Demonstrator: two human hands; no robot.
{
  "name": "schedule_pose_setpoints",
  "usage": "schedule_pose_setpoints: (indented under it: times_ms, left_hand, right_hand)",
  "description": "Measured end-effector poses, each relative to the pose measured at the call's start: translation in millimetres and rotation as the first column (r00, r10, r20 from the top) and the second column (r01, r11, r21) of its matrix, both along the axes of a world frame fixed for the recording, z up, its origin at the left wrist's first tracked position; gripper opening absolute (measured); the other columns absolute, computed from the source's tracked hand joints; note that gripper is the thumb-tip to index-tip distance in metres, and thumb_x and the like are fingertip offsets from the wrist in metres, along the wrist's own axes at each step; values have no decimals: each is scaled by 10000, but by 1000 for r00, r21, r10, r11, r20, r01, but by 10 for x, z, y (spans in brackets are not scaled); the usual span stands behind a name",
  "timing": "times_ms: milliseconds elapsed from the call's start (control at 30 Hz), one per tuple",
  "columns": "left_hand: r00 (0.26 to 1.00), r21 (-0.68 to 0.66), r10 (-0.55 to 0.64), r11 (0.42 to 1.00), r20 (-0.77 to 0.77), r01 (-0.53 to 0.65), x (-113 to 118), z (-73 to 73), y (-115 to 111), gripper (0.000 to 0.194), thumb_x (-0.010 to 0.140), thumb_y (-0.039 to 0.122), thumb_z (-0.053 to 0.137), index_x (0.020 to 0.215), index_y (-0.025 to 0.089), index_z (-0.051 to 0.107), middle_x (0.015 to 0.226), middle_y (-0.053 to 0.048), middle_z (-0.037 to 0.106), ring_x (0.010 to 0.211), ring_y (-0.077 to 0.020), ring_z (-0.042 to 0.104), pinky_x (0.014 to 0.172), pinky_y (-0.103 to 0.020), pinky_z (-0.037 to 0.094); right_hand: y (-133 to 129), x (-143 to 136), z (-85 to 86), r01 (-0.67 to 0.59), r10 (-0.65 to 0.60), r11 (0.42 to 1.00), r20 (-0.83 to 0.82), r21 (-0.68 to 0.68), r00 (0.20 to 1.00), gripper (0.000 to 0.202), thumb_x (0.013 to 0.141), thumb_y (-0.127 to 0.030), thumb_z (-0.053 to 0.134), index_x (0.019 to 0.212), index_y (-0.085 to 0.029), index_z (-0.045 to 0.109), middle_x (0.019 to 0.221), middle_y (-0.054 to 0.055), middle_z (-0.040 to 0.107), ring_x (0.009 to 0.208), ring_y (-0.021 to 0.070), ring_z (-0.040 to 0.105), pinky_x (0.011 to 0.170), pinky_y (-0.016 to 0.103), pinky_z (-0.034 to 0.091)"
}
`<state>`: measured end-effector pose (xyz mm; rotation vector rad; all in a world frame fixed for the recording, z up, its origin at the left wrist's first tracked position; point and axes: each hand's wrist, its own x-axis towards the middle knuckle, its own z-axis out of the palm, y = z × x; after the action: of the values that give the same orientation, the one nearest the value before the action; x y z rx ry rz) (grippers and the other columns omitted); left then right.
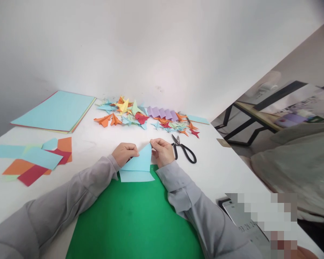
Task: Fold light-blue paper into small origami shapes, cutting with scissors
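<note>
A light blue sheet of paper (140, 160), partly folded, is held up between my hands at the far end of a green mat (135, 216). My left hand (125, 154) pinches its left edge, thumb toward the middle. At the upper right corner, my right hand (162, 151) grips the paper between thumb and fingers. A lower strip of light blue paper (136, 176) shows beneath the fold; whether it is the same piece I cannot tell. Black-handled scissors (184, 149) lie partly open just right of my right hand.
Folded paper shapes (124, 108) in several colours and a purple pleated paper (162, 113) lie along the wall. Large coloured sheets (56, 109) are stacked back left, above cut paper pieces (40, 158). A phone (244, 217) sits at the right edge, near another person's sleeve (294, 162).
</note>
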<state>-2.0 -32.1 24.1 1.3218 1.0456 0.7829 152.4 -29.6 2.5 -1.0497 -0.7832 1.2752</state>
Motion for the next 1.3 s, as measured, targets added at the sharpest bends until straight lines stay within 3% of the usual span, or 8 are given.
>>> schedule_pose_setpoints:
  times_ms: [200, 367, 700, 833, 967, 1067, 1167, 1300]
  left_hand:
    - [1000, -48, -16, 999, 25, 17, -57, 9, 35, 125, 490, 177, 553, 398, 135, 479, 293, 90, 307, 305, -24, 279, 333, -166, 194]
    - [996, -181, -68, 980, 66, 79, -108, -2, 42, 100, 474, 188, 565, 435, 141, 485, 327, 45, 440, 315, -109, 470, 308, -205, 364]
    - [972, -151, -59, 984, 226, 94, -213, -39, 99, 111, 501, 157, 548, 609, 137, 533, 492, 23, 544, 377, -116, 516, 346, -237, 425]
    - [889, 34, -232, 971, 395, 238, -236, -142, 126, 526, 415, -1, 580, 912, 169, 589, 899, -43, 608, 691, -137, 585, 544, -223, 463]
    - [862, 231, -389, 917, 326, 327, -221, -226, 96, 469, 484, 5, 626, 936, 127, 637, 1042, -112, 572, 933, -214, 556, 738, -289, 455]
    - [857, 248, -432, 895, 282, 370, -207, -221, 62, 414, 515, 36, 646, 920, 122, 658, 1059, -127, 576, 999, -241, 538, 799, -322, 451]
    - [892, 181, -370, 926, 260, 332, -197, -179, 43, 432, 508, 50, 659, 932, 131, 660, 990, -112, 611, 850, -214, 604, 726, -325, 502]
    - [937, 135, -150, 984, 314, 112, -192, -121, 53, 445, 459, 58, 697, 897, 132, 672, 1036, -99, 604, 841, -218, 608, 700, -348, 539]
  right_hand:
    - [52, 64, 4, 69, -69, 998, -60, 1, 996, 252, 482, -302, 748, 531, -157, 548, 444, -70, 485, 407, 51, 432, 379, 175, 351]
    - [150, 216, 5, 179, -174, 982, -90, 57, 981, 277, 479, -304, 756, 530, -159, 525, 423, -85, 461, 395, 41, 416, 383, 165, 349]
    - [175, 226, -47, 188, -179, 978, -97, 89, 979, 266, 512, -320, 743, 562, -164, 534, 445, -75, 504, 398, 52, 445, 381, 178, 360]
    - [134, 151, -23, 194, -187, 979, -112, 59, 976, 256, 515, -313, 737, 563, -163, 535, 448, -72, 516, 393, 55, 447, 381, 184, 364]
    - [127, 120, -16, 247, -239, 968, -134, 41, 962, 257, 517, -317, 734, 582, -167, 536, 443, -77, 518, 384, 58, 442, 399, 198, 369]
    - [141, 124, -13, 257, -248, 965, -134, 52, 959, 281, 515, -329, 739, 586, -169, 520, 453, -76, 523, 392, 59, 455, 424, 206, 389]
    - [139, 127, -9, 226, -218, 973, -142, 45, 966, 320, 586, -456, 669, 677, -185, 526, 476, -66, 533, 404, 76, 487, 411, 212, 394]
    - [54, 89, 2, 103, -99, 994, -106, 29, 989, 435, 635, -507, 602, 959, -244, 479, 533, -66, 570, 426, 102, 519, 392, 215, 395]
